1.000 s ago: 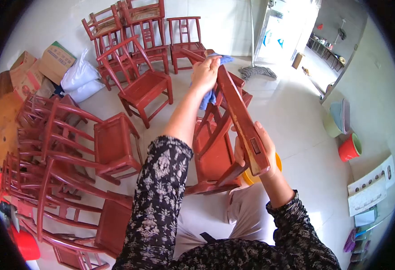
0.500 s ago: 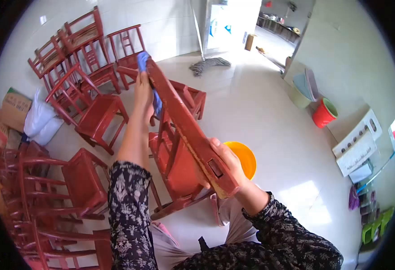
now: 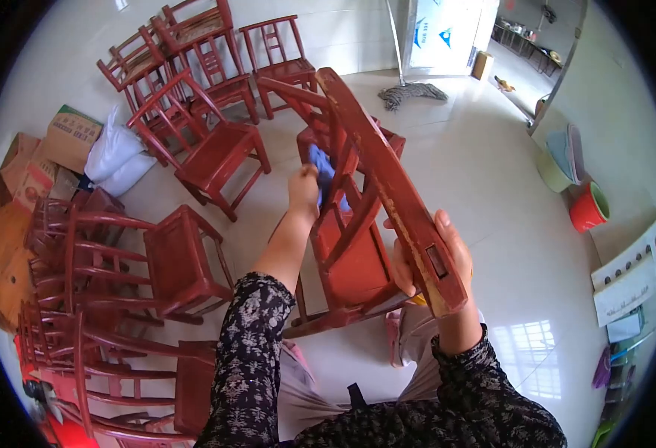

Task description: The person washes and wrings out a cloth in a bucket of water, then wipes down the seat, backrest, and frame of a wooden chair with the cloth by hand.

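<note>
Your right hand (image 3: pixel 458 254) grasps the near end of a long red wooden piece (image 3: pixel 386 187), while your left hand (image 3: pixel 304 190) clutches a blue cloth (image 3: pixel 320 164) just left of it. The piece slants away before you, above a red chair (image 3: pixel 361 272). Work on it looks under way; pale worn patches line its edge, but you cannot tell which parts are finished or left. Around it, the pale tiled floor (image 3: pixel 492 239) bears other chairs (image 3: pixel 223 153) to the left, a mop (image 3: pixel 414 95) at the far side and a red bucket (image 3: pixel 588 209) to the right.
</note>
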Demonstrator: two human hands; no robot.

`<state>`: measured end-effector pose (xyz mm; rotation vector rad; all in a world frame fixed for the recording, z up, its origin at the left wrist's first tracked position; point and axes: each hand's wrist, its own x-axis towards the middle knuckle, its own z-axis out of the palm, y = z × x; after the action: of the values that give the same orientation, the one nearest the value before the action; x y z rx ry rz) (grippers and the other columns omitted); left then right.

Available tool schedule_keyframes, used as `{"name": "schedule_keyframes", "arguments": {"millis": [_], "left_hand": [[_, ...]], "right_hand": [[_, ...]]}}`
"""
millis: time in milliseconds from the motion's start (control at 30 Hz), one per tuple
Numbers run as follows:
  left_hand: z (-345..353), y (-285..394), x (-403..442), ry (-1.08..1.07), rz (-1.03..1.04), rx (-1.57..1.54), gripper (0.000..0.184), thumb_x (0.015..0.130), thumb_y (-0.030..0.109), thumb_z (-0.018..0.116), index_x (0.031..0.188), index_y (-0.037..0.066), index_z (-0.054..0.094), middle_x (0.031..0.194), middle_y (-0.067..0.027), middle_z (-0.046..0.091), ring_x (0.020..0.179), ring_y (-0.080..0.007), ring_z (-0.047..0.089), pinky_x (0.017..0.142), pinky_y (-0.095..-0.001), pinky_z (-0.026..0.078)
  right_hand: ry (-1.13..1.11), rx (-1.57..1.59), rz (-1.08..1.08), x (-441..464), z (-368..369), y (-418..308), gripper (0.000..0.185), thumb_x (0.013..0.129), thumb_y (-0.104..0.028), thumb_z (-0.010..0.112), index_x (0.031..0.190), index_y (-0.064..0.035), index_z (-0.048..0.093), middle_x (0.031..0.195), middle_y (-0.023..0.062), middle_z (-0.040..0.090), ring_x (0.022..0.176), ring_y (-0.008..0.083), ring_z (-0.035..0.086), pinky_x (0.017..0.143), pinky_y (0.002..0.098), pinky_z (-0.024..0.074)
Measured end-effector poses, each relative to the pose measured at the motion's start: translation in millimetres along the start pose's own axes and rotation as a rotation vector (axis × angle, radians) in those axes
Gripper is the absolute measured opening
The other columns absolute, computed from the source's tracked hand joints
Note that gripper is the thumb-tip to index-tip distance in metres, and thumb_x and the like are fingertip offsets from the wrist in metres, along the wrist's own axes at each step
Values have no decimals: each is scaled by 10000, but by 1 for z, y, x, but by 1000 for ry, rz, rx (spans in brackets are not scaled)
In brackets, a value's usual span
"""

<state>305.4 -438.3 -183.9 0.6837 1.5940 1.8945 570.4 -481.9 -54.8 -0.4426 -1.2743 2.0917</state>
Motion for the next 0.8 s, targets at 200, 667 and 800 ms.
{"name": "schedule_keyframes", "arguments": {"millis": [200,667,800], "left_hand": [[44,90,-27,-42,236,-248,309,953,216,394,1170,14,479,923,-76,579,829,-169,560,755,-298,449],[22,-18,-89,-81,59,333,301,895,126,432,1165,11,496,1043,-195,510,909,-324,533,824,-388,415],[48,43,-113,-139,233,-4,327,902,117,463,1197,-21,489,1222,-182,450,1034,-259,523,896,-320,401]], "right_hand": [[-35,1,-8,0,-1,4,681,922,-513,238,1071,111,467,415,107,431,282,162,384,291,248,302],[5,120,-44,-12,-16,11,652,923,-526,203,1063,66,438,436,123,434,295,192,394,314,273,334],[-70,103,-45,-6,-14,7,655,926,-525,196,1064,69,437,446,124,441,300,193,397,310,270,331]]}}
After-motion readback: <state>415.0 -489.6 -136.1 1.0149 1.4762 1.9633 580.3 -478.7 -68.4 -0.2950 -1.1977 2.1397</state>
